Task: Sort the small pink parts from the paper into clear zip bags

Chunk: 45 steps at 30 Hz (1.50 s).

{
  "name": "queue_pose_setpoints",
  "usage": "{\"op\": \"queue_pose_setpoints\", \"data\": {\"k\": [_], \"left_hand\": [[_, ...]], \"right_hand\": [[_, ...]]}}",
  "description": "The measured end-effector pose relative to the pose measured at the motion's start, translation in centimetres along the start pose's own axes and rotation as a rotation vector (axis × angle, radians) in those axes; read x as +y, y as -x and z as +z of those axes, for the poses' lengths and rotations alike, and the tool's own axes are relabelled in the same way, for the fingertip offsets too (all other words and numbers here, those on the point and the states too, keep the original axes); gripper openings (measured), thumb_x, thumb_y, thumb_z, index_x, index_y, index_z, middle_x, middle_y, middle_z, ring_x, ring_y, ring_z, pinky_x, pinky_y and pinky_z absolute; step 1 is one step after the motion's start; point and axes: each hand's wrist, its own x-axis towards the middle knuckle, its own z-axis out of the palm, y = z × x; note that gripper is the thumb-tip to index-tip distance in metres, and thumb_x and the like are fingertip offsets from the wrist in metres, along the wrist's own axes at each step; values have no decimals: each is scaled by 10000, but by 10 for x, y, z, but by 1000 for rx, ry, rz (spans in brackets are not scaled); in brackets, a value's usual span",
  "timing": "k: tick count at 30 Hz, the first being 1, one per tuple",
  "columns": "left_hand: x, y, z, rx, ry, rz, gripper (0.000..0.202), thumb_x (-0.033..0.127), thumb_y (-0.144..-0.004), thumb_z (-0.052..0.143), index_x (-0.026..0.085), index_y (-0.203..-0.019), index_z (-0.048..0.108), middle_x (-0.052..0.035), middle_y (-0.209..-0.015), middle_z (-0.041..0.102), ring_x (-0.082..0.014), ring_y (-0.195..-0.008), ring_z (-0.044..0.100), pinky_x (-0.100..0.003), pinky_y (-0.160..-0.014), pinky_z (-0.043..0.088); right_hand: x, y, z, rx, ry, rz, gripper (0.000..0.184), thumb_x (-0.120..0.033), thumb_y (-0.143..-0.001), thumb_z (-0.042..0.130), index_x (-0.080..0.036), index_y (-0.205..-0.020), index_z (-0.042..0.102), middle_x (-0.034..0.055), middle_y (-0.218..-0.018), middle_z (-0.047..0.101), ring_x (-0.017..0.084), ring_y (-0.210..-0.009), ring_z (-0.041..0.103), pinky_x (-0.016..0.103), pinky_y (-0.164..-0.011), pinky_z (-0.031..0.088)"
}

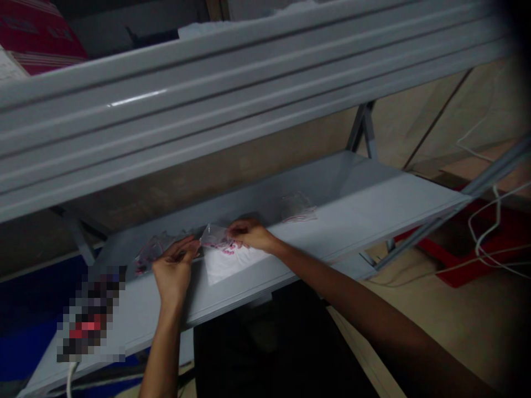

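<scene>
Grey metal shelf [344,185]: clear plastic bag [213,236] lying lengthwise along the shelf, pinched at opposite ends between left hand [175,271] and right hand [251,233], held close together

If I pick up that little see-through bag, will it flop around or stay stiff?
The clear plastic bag will probably feel very light and floppy, because it looks thin and creased between the right hand and left hand. It might also slide easily on the gray shelf, which looks smooth.

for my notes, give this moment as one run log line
left hand: at edge of clear plastic bag | right hand: pinching bag | below: white sheet, grey metal shelf
</scene>
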Motion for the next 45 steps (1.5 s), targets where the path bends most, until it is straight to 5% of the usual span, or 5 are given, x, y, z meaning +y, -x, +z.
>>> {"op": "queue_pose_setpoints", "data": {"k": [14,26,34,40,45], "left_hand": [[-16,17,19,-29,214,-157,460,299,-724,791,88,-1121,696,-167,-1042,757,-246,-865,751,-411,-833,606],[-16,12,21,104,26,6,363,385,-784,719,116,-1025,752,-117,-926,772,-213,-760,727,-329,-711,581],[-27,19,13,-81,69,-118,568,283,-726,782,114,-1242,614,-135,-1000,773,-212,-888,741,-349,-855,568],[-20,18,18,-74,-7,-116,394,251,-732,758,81,-1079,684,-152,-962,777,-239,-882,747,-369,-846,581],[-21,20,24,-44,-17,-44,438,251,-772,728,89,-1174,666,-154,-1026,766,-237,-938,737,-401,-915,565]], "right_hand": [[-5,2,1,28,15,13,91,-217,-836,656,-130,-810,666,-30,-495,542,66,-388,402,206,-379,294],[1,1,2,38,10,-10,85,-194,-813,672,-112,-792,681,-22,-483,536,71,-396,421,211,-399,296],[4,-1,2,50,-28,-15,143,-252,-804,682,-112,-777,680,-29,-488,536,68,-401,411,208,-398,288],[6,-5,5,73,-21,0,82,-201,-785,697,-135,-738,685,-26,-520,559,76,-435,456,205,-432,347],[11,-7,5,81,17,-38,69,-196,-762,718,-134,-733,706,3,-610,630,103,-506,546,216,-482,409]]}}
